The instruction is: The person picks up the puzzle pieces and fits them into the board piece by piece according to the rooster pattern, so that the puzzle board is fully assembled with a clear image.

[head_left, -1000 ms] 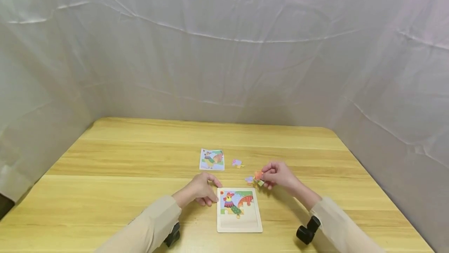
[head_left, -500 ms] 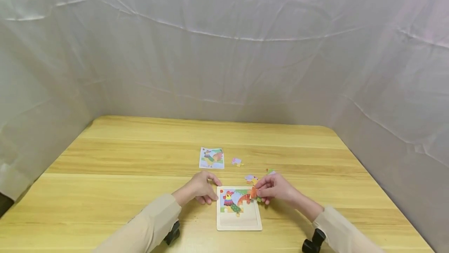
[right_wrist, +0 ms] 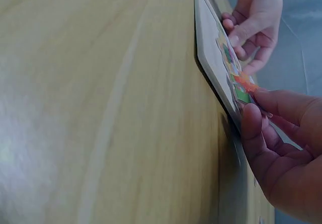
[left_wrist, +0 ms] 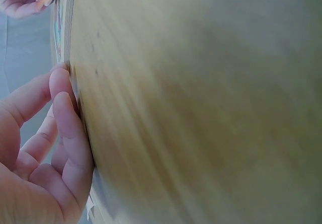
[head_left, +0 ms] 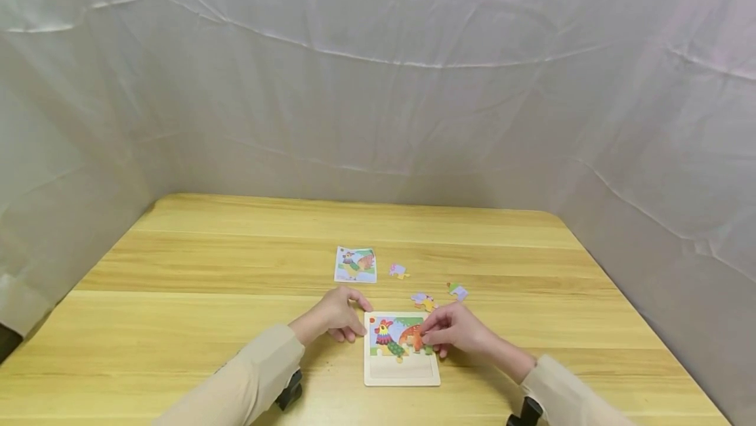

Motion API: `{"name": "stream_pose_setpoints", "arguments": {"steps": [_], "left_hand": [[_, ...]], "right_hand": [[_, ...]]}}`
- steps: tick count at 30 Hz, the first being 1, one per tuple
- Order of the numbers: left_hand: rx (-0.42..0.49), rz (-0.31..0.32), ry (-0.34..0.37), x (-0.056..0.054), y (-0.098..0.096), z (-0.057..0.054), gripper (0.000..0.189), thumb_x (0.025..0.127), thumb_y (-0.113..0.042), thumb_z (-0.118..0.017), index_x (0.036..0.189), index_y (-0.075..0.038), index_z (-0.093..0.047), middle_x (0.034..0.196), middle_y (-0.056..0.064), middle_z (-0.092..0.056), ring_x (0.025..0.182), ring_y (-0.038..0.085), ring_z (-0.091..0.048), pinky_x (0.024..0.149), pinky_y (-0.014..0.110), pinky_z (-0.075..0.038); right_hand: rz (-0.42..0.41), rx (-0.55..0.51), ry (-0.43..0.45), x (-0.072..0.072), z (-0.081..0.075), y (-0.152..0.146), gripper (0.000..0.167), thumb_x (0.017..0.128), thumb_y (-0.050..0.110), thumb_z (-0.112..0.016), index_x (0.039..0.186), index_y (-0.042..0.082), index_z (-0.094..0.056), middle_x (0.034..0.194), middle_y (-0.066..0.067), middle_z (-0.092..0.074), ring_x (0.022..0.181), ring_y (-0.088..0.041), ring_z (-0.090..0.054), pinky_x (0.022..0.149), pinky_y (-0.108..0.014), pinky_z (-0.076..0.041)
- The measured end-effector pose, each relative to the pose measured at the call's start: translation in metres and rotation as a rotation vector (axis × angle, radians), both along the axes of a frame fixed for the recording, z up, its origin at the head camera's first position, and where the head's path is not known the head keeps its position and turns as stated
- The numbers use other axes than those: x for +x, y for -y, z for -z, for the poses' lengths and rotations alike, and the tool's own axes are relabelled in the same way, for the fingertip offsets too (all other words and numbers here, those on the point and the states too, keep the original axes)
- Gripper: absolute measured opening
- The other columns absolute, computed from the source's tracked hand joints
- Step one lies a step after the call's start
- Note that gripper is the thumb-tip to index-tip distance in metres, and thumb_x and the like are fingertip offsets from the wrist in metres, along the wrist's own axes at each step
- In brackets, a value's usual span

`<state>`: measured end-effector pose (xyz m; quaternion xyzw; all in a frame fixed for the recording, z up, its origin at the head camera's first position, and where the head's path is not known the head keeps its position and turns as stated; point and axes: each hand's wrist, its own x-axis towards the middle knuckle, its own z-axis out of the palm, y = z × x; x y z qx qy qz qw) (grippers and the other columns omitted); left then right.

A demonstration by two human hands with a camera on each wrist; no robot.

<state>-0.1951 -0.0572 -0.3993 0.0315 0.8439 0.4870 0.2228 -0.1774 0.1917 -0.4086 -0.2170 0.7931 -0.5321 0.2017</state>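
Observation:
A wooden tray puzzle (head_left: 392, 372) lies flat near the table's front. Several joined pieces in its upper part form a rooster (head_left: 386, 335); the lower strip is bare wood. My right hand (head_left: 456, 329) pinches an orange and green puzzle piece (right_wrist: 246, 82) between thumb and fingertips, at the right side of the tray over the tail. Against the tray's left edge rest the fingertips of my left hand (head_left: 339, 314), the fingers loosely bent. In the left wrist view the left hand (left_wrist: 48, 148) has its fingertips right at the tray's rim.
Behind the tray lies a small rooster picture card (head_left: 356, 266). Loose puzzle pieces are spread on the table: a lilac one (head_left: 398, 271) beside the card, a lilac and yellow group (head_left: 424, 301) just behind the tray, and a green and lilac one (head_left: 457, 292) farther right.
My right hand has carried the orange piece from the loose pieces toward me and left, onto the tray's right side. A green and lilac loose piece is uncovered. The left hand stays put.

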Motion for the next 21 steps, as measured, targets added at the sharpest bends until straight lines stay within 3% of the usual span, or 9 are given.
{"name": "stream_pose_setpoints", "arguments": {"steps": [12, 21], "left_hand": [[-0.009, 0.005, -0.008, 0.001, 0.000, 0.000, 0.029, 0.068, 0.006, -0.072, 0.092, -0.007, -0.062, 0.056, 0.007, -0.060, 0.041, 0.011, -0.052, 0.040, 0.024, -0.046], [-0.004, 0.003, 0.000, 0.000, 0.000, -0.001, 0.029, 0.068, 0.006, -0.072, 0.092, -0.006, -0.062, 0.056, 0.007, -0.060, 0.041, 0.010, -0.052, 0.040, 0.024, -0.045]], "right_hand": [[0.043, 0.138, -0.168, 0.007, -0.001, 0.012, 0.013, 0.076, 0.003, -0.069, 0.087, -0.002, -0.067, 0.063, -0.004, -0.060, 0.040, -0.006, -0.044, 0.036, -0.019, -0.041], [0.042, 0.205, -0.282, 0.010, -0.001, 0.014, 0.015, 0.074, 0.002, -0.070, 0.089, 0.000, -0.068, 0.075, -0.003, -0.052, 0.046, -0.003, -0.043, 0.037, -0.019, -0.039]]}}
